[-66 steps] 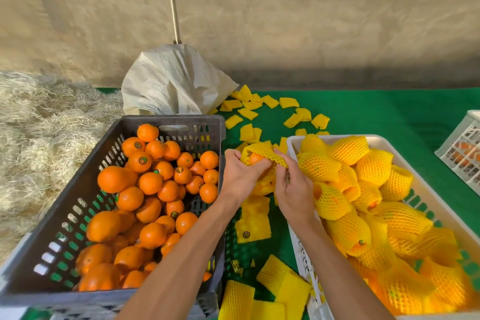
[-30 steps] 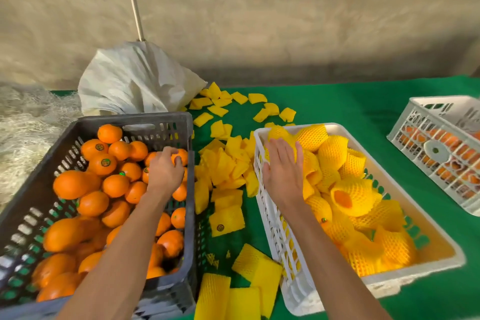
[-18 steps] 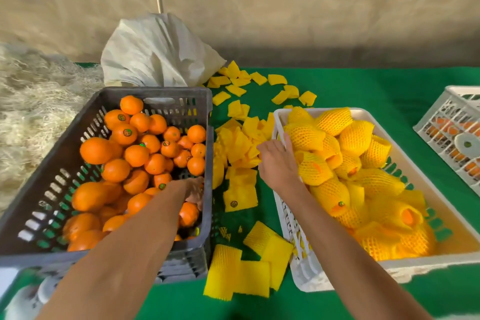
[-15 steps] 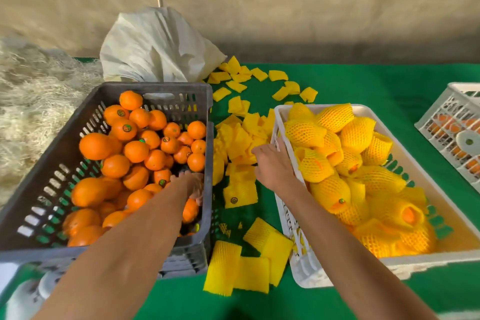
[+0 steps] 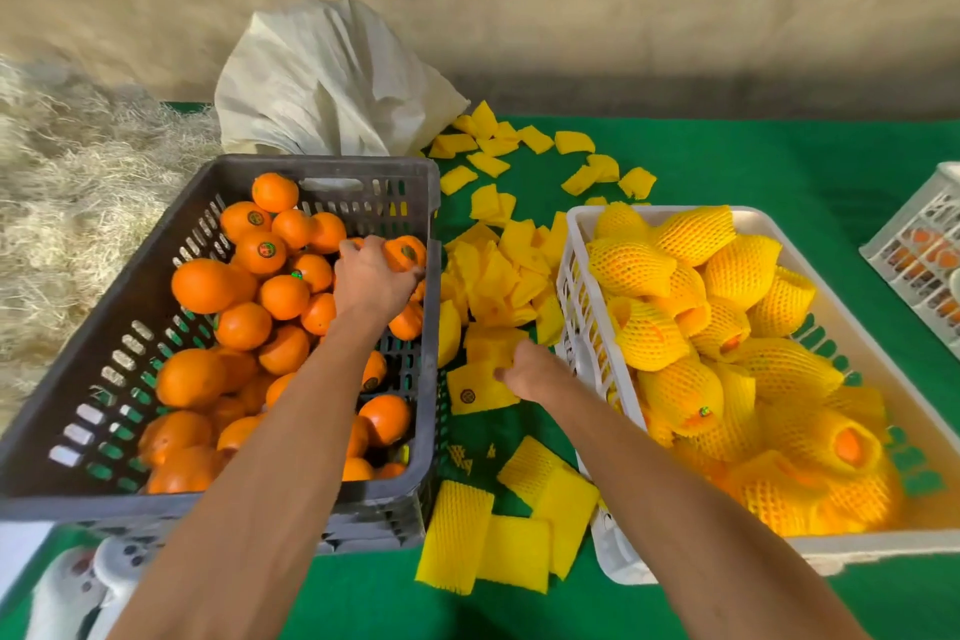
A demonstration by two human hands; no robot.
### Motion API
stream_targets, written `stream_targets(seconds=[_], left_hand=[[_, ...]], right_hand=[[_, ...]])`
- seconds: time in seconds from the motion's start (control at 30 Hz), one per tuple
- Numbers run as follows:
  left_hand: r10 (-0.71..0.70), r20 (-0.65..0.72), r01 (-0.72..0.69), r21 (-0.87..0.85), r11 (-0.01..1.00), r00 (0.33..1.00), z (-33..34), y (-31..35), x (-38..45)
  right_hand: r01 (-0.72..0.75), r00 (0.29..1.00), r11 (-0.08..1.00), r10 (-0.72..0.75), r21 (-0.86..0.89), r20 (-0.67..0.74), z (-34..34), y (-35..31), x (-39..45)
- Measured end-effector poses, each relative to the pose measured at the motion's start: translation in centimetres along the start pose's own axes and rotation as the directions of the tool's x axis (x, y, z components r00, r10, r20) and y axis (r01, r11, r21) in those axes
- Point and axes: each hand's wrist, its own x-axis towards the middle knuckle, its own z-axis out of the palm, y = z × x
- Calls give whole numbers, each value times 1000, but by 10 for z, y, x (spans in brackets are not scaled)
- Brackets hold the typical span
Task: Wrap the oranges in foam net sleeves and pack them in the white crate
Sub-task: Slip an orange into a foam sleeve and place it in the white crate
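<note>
**Fetching the next orange and sleeve**

The left hand (image 5: 375, 278) curls over an orange (image 5: 406, 252) at the far right of the grey crate (image 5: 130, 327). The right hand (image 5: 530, 372) pinches a flat yellow foam sleeve (image 5: 480, 387) from the pile between the crates. Next, I reckon, fruit and sleeve must meet. The white crate (image 5: 576, 276) on the right looks nearly full of netted oranges

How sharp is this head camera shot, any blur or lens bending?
Head view: the hay and back wall at the edges smear with motion blur; the grey crate and white crate bow outward from wide-angle distortion; central oranges stay fairly crisp; light is soft, without glare.
</note>
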Motion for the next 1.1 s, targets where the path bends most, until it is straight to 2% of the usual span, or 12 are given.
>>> stream_targets(seconds=[0.07,0.17,0.23,0.3,0.43,0.5,0.6,0.77,0.97,1.1], left_hand=[[-43,-75,27,-199,980,996,-3,5,0],[-45,-111,-6,-422,907,993,-8,17,-4],[39,-129,-96,-474,876,991,-9,30,-10],[151,-161,-209,-452,867,975,-9,44,-20],[330,-168,-369,-507,779,929,-7,68,-42],[372,-164,-396,-571,719,914,-7,73,-48],[367,-154,-380,-610,695,917,-8,73,-50],[284,-122,-293,-647,704,951,-7,67,-46],[244,-132,-270,-641,718,961,-4,65,-43],[293,-134,-310,-627,715,947,-2,65,-44]], right_hand=[[-9,999,993,14,120,-43,-2,-2,5],[-33,999,937,39,347,-10,-4,-9,12],[-55,998,889,41,455,42,-6,-12,14],[-92,993,859,40,504,114,-5,-15,14],[-78,957,932,-30,353,289,4,-20,1],[-44,956,934,-64,355,285,11,-21,-2],[-44,964,924,-60,380,258,12,-25,-3],[-30,959,975,-33,221,280,11,-26,1],[-81,967,862,-54,501,250,14,-34,2],[150,965,895,-225,420,134,13,-33,0]])
